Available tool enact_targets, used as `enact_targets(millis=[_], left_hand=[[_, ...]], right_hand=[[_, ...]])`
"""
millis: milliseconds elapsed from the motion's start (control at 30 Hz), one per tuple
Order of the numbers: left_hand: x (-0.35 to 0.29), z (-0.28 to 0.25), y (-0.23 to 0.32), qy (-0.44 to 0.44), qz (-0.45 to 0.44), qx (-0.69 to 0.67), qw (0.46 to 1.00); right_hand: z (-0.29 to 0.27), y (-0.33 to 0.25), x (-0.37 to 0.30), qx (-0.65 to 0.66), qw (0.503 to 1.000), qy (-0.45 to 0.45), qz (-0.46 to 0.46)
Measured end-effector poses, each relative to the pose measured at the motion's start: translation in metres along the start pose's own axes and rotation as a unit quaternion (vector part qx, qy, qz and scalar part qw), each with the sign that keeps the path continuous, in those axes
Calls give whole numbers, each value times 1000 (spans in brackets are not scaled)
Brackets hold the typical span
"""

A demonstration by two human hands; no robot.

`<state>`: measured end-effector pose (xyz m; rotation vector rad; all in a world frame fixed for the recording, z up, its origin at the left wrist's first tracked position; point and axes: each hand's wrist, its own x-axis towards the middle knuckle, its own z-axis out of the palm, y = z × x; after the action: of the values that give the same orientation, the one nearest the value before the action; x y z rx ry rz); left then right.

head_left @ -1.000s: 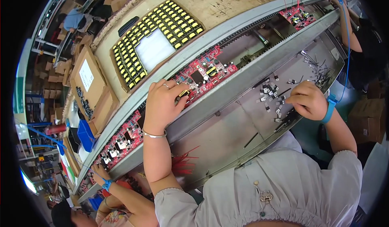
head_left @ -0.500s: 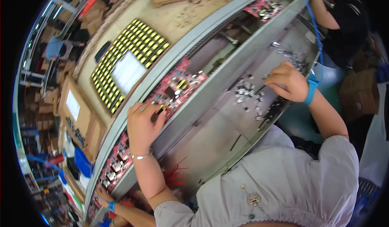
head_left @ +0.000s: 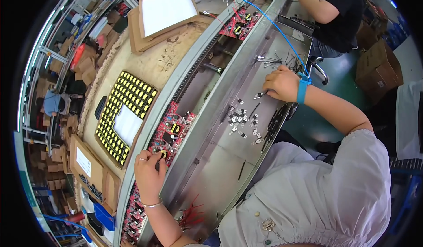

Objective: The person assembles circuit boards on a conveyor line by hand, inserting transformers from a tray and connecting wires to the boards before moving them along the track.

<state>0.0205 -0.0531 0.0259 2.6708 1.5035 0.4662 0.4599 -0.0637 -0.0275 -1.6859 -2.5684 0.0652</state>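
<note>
Head view: at the lower left of the frame, an open cardboard box (head_left: 92,167) holds small black parts. Right of it, a tray (head_left: 152,98) carries many yellow-and-black pieces (head_left: 132,96) around a white area, so plenty of that stock is left. Left of centre, the left hand (head_left: 150,174) has thumb and fingers pinched on a yellow-and-black component (head_left: 164,154) at the lower end of a red circuit board (head_left: 179,123); whether that component is seated cannot be told. The board already bears chips, capacitors and another yellow part (head_left: 175,128), so it looks largely populated. Red wires (head_left: 191,214) lie at the lower middle in a metal trough (head_left: 211,163). Right of centre in the trough, loose three-legged components (head_left: 238,117) remain off the board. Above them at the right, the right hand (head_left: 282,84) has curled fingers, their tips at a single three-legged part (head_left: 260,96); I cannot tell whether they grip it. A blue strap (head_left: 303,88) circles that wrist.
</note>
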Motion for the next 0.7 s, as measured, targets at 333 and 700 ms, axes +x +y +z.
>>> enact_targets(millis=[333, 700], left_hand=[[-65, -58, -58, 145, -157, -3, 977], [-157, -98, -256, 152, -432, 211, 863]], right_hand=[[-9, -43, -3, -85, 995, -20, -51], [-66, -92, 47, 524, 844, -99, 60]])
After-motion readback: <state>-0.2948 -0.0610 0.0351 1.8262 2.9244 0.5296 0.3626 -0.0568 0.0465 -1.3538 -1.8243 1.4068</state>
